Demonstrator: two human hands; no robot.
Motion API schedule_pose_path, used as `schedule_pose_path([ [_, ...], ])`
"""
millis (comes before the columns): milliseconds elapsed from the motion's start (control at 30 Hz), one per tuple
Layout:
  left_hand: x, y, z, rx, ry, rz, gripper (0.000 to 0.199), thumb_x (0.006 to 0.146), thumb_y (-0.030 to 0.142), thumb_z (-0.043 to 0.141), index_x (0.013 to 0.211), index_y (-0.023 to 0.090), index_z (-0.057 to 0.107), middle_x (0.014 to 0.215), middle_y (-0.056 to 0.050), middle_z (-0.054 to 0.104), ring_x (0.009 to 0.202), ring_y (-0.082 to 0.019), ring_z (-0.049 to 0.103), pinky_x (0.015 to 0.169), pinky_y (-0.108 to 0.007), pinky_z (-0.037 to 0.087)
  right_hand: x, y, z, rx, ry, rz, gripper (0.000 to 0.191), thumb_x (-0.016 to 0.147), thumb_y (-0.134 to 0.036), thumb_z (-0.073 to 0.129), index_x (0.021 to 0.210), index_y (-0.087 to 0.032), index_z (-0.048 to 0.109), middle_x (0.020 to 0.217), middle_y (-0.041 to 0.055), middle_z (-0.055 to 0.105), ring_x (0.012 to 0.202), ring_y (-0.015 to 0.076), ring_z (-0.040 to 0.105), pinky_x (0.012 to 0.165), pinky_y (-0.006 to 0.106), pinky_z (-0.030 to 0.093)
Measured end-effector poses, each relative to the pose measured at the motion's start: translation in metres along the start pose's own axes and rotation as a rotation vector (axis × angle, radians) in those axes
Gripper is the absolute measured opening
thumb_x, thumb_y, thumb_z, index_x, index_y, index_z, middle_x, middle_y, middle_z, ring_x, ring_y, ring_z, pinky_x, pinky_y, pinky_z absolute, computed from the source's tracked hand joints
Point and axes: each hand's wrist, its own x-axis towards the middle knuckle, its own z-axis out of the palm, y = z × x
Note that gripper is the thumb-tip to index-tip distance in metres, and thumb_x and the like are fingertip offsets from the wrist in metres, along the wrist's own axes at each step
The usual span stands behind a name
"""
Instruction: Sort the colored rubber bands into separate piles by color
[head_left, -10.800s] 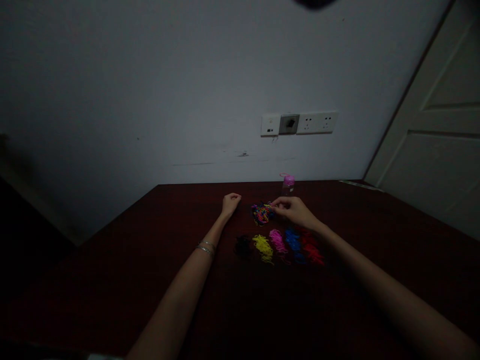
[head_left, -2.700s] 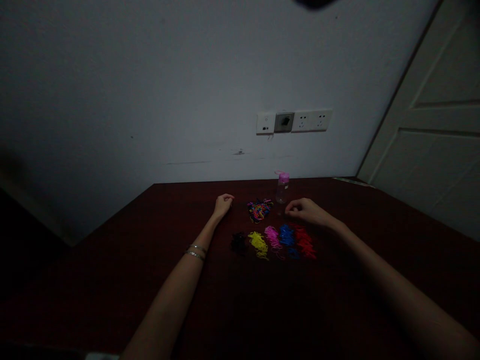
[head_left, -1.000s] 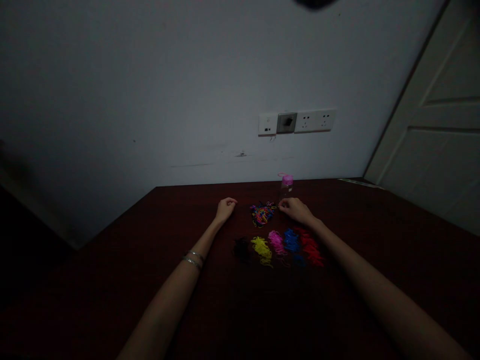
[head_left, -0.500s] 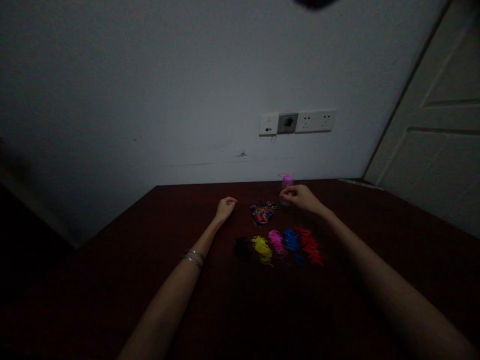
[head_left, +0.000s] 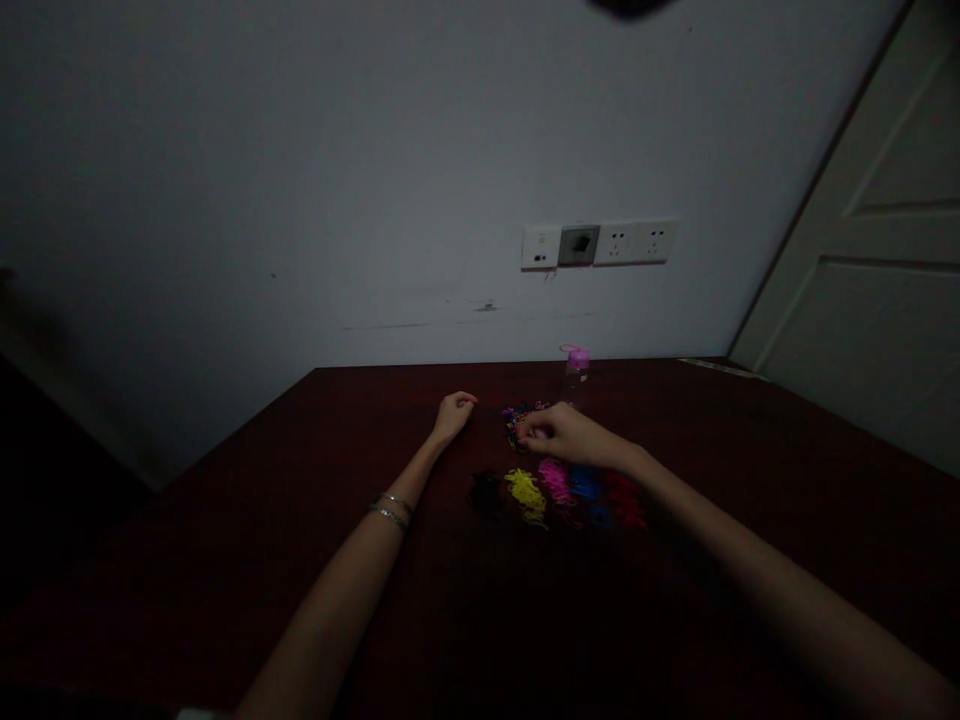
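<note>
— Multicoloured heap (head_left: 513, 413) of thin strands, right at the fingertips?

— Yes. Partly covered by right hand (head_left: 566, 434), thumb and fingers bent toward each other over its right side. Strand in the pinch or not: cannot tell, too dark.

— Left hand (head_left: 454, 410)?

— Curled into a loose fist on the dark red table (head_left: 300, 450), left of the heap, apart from it. Silvery bangles (head_left: 390, 508) around the wrist.

— Next ring out?

— Single-colour piles in a row, nearer than the heap. Left to right: black pile (head_left: 487, 493), yellow pile (head_left: 527, 498), pink pile (head_left: 556, 482), blue pile (head_left: 589, 487), red pile (head_left: 625, 505). Black barely readable against the wood. Blue and red dim, just below the right wrist in view.

— Beyond?

— Upright clear bottle (head_left: 577, 376) with pink cap and loop, just behind right hand, base hidden.

— Edges?

— Pale scuffed wall (head_left: 375, 200), socket panel (head_left: 634, 242) above the bottle, panelled door (head_left: 892, 250) far right.
</note>
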Motion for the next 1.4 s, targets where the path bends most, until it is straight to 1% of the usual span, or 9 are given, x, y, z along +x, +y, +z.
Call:
schedule_pose_path([
  [200,0.001,-0.002,0.000,0.016,0.007,0.012,0.024,0.067,0.013,0.045,0.080,0.010,0.064,0.052,0.003,0.051,0.048,-0.007,0.042,0.050,-0.017,0.033,-0.005,-0.023,0.033,-0.099,-0.141,-0.060,0.016,0.074,-0.023,0.053,0.080,-0.019,0.067,0.059,-0.0019,0.055,0.050,0.0067,0.043,0.049,0.020,0.025],
  [367,0.001,-0.002,0.001,0.011,0.005,0.009,0.024,0.067,0.013,0.044,0.080,0.010,0.064,0.052,0.002,0.052,0.048,-0.008,0.043,0.049,-0.018,0.033,-0.008,-0.022,0.039,-0.082,-0.142,-0.061,0.018,0.073,-0.023,0.055,0.084,-0.020,0.068,0.059,-0.0025,0.055,0.050,0.0067,0.043,0.049,0.020,0.025],
  [533,0.001,0.000,0.001,0.050,0.010,0.030,0.024,0.067,0.013,0.044,0.080,0.010,0.065,0.055,0.001,0.053,0.051,-0.008,0.045,0.053,-0.019,0.036,-0.014,0.005,0.026,0.027,-0.025,0.005,0.020,0.075,-0.028,0.052,0.081,-0.017,0.068,0.056,-0.0023,0.052,0.047,0.0069,0.041,0.048,0.020,0.027],
  [733,-0.008,0.011,0.000,0.210,-0.045,0.099,0.024,0.069,0.020,0.047,0.083,0.012,0.065,0.061,0.000,0.056,0.056,-0.009,0.047,0.054,-0.019,0.036,-0.026,0.054,0.000,0.223,0.249,0.173,0.027,0.073,-0.034,0.051,0.072,-0.013,0.066,0.059,0.0015,0.058,0.053,0.0112,0.048,0.051,0.023,0.035],
  [867,-0.017,0.023,-0.001,0.333,-0.153,0.141,0.022,0.067,0.025,0.051,0.081,0.016,0.066,0.067,0.000,0.059,0.059,-0.010,0.049,0.055,-0.019,0.036,-0.034,0.083,-0.013,0.309,0.404,0.255,0.026,0.070,-0.033,0.051,0.067,-0.012,0.066,0.065,0.0047,0.063,0.062,0.0156,0.054,0.058,0.026,0.040],
  [1000,-0.019,0.038,-0.003,0.284,-0.305,0.198,0.019,0.065,0.023,0.052,0.074,0.013,0.066,0.062,0.000,0.057,0.057,-0.009,0.047,0.053,-0.018,0.034,-0.043,0.104,-0.016,0.295,0.475,0.327,0.026,0.068,-0.033,0.051,0.065,-0.012,0.066,0.064,0.0053,0.064,0.062,0.0167,0.054,0.057,0.026,0.039],
  [1200,-0.020,0.060,-0.005,0.165,-0.668,0.182,0.019,0.063,0.025,0.059,0.074,0.011,0.066,0.055,0.002,0.053,0.051,-0.007,0.042,0.049,-0.018,0.031,-0.052,0.132,-0.004,0.313,0.490,0.442,0.029,0.067,-0.035,0.049,0.066,-0.011,0.066,0.056,0.0037,0.059,0.053,0.0135,0.049,0.048,0.024,0.034],
  [1267,-0.022,0.064,-0.004,0.177,-0.716,0.156,0.020,0.061,0.023,0.061,0.077,0.011,0.065,0.054,0.003,0.052,0.050,-0.007,0.042,0.049,-0.018,0.030,-0.055,0.140,0.000,0.309,0.491,0.463,0.031,0.066,-0.036,0.049,0.067,-0.011,0.066,0.051,0.0019,0.055,0.049,0.0122,0.045,0.046,0.023,0.031],
  [1400,-0.024,0.068,0.000,0.229,-0.721,0.168,0.019,0.060,0.021,0.062,0.076,0.011,0.065,0.054,0.003,0.052,0.050,-0.007,0.045,0.049,-0.018,0.031,-0.061,0.152,0.003,0.322,0.495,0.513,0.032,0.065,-0.037,0.050,0.069,-0.010,0.067,0.048,0.0001,0.051,0.046,0.0105,0.041,0.044,0.023,0.028],
])
